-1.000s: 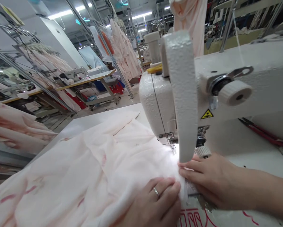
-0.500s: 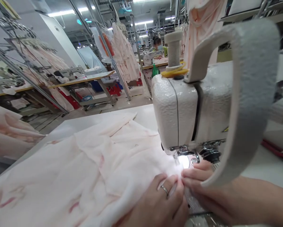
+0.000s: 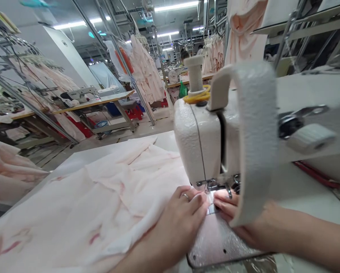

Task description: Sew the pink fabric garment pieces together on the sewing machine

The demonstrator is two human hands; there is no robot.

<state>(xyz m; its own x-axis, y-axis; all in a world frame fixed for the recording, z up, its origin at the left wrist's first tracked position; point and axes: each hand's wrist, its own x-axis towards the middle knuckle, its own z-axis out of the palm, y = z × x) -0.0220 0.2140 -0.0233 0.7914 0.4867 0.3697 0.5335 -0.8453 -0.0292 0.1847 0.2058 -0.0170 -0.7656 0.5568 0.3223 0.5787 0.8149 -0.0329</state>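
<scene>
A pale pink fabric (image 3: 102,204) with faint red marks lies spread over the sewing table, its edge reaching under the needle of a white sewing machine (image 3: 212,144). My left hand (image 3: 184,216), with a ring on one finger, lies flat on the fabric edge just left of the presser foot (image 3: 215,186), fingers together and stretched forward. My right hand (image 3: 232,212) presses on the fabric right at the foot; a white machine guard hides most of it, only the fingertips show.
A thread cone (image 3: 195,76) stands on top of the machine. Red-handled scissors (image 3: 314,175) lie on the table behind the right arm. Pink garments hang on racks (image 3: 144,72) beyond, with other work tables (image 3: 96,101) and a person far back.
Both hands have slid forward with the fabric edge toward the needle; the metal bed plate is now bare in front of them. The camera view shifted around the machine head.
</scene>
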